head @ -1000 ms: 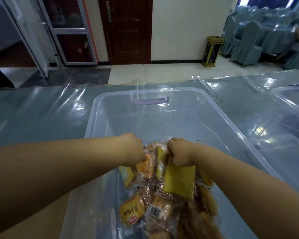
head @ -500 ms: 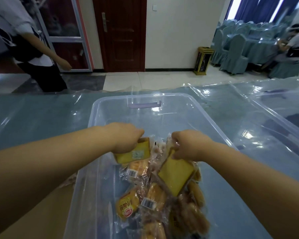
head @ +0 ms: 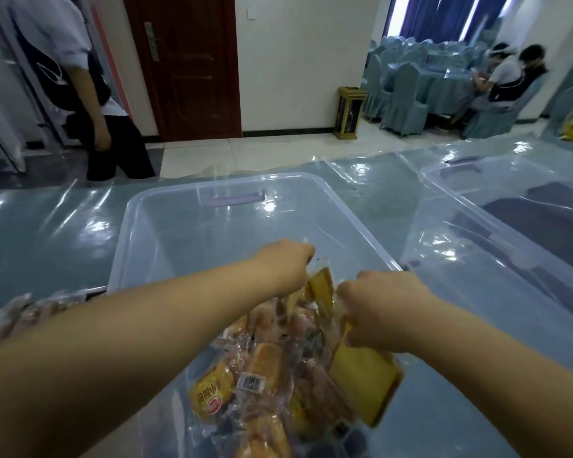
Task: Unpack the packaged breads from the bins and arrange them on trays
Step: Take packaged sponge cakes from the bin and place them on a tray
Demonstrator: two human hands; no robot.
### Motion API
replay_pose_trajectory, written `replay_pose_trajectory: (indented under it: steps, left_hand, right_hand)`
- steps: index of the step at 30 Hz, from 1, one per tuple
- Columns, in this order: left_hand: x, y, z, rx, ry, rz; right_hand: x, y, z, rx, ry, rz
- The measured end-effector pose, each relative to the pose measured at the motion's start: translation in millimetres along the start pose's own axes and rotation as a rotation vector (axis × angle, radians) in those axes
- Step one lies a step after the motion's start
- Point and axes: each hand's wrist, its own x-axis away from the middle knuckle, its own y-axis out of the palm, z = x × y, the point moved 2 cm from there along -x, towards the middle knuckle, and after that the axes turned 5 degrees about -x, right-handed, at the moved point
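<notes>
Clear plastic bin (head: 123,246), two fists on a bag of packaged breads (head: 272,365)
Arms outstretched; left hand (head: 288,266) and right hand (head: 377,309) each clench the bag's top, over the bin's near end.

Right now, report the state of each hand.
Left hand: closed, gripping the upper yellow packet.
Right hand: closed, gripping the flat yellow packet.

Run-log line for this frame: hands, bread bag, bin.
step: unpack | left hand: grips top of bread bag | right hand: grips top of bread bag | bread bag: in clear bin
</notes>
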Motion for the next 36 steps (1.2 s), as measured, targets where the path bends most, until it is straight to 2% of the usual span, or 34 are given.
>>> replay_pose_trajectory:
  steps: [8, 15, 20, 25, 36]
  left_hand:
    - [-31, 29, 25, 0.221, -0.072, 0.002]
    - [-43, 39, 24, 0.208, -0.142, -0.137]
    - [-41, 36, 23, 0.254, -0.232, -0.123]
    - [-23, 18, 5, 0.306, -0.215, -0.004]
    - [93, -55, -57, 0.323, -0.294, 0.453]
  right_hand:
    - [6, 9, 1, 0.013, -0.005, 0.044]
    - [4, 13, 2, 0.016, 0.007, 0.059]
    - [4, 12, 1, -0.007, 0.009, 0.054]
    - [4, 6, 1, -0.105, 0.035, 0.105]
    - [22, -17, -8, -0.377, 0.027, 0.327]
